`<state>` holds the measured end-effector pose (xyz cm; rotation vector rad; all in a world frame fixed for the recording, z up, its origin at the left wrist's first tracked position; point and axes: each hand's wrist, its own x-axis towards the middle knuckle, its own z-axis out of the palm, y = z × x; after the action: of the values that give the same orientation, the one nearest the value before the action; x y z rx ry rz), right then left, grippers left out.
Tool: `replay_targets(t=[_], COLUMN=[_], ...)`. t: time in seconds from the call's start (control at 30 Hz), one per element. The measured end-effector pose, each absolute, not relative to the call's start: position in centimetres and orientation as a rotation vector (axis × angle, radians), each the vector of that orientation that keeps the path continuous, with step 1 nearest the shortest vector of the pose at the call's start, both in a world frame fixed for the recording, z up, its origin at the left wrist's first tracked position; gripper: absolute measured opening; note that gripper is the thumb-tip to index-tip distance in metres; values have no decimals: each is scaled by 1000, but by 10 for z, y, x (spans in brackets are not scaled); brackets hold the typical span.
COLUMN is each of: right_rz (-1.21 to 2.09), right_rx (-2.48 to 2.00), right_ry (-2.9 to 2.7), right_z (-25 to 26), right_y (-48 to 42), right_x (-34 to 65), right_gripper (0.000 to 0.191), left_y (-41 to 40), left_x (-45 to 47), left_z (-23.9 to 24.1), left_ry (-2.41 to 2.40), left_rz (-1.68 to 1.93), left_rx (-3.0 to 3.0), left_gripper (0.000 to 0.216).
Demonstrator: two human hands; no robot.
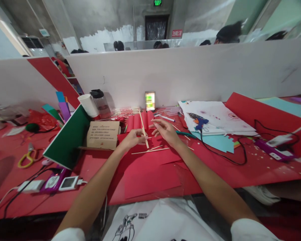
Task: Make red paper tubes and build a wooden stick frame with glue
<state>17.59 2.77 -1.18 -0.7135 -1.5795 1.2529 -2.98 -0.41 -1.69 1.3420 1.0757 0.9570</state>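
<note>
My left hand (134, 139) is closed around a thin wooden stick (143, 130) that slants upward from its fingers. Just to the right, my right hand (165, 132) is raised with its fingers loosely bent and apart, and nothing shows in its grasp. Red paper rolls (137, 122) lie side by side behind both hands. Below them, more wooden sticks (150, 151) rest across red paper sheets (152, 179) on the red tabletop.
A cardboard box (102, 134) and a green board (67, 140) stand at left, near yellow scissors (27, 159) and a power strip (55, 180). A lit phone (150, 100) leans on the partition. The glue gun (199, 122) lies at right, its black cord trailing to another power strip (276, 150).
</note>
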Motion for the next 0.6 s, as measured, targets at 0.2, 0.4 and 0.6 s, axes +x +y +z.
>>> replay_targets(t=[0.2, 0.4, 0.6], right_rz=[1264, 1442, 1262], right_rx=[-738, -660, -619], right_ry=[-1569, -1569, -1594], right_z=[-14, -11, -11], right_y=[29, 27, 26], right_x=[177, 177, 175], right_gripper=[47, 33, 41], left_y=[5, 8, 8], left_x=[-35, -37, -37], left_z=[-27, -32, -34], left_ry=[1101, 1099, 1062], left_rz=[986, 963, 934], left_rx=[1376, 1371, 1372], left_gripper=[38, 38, 38])
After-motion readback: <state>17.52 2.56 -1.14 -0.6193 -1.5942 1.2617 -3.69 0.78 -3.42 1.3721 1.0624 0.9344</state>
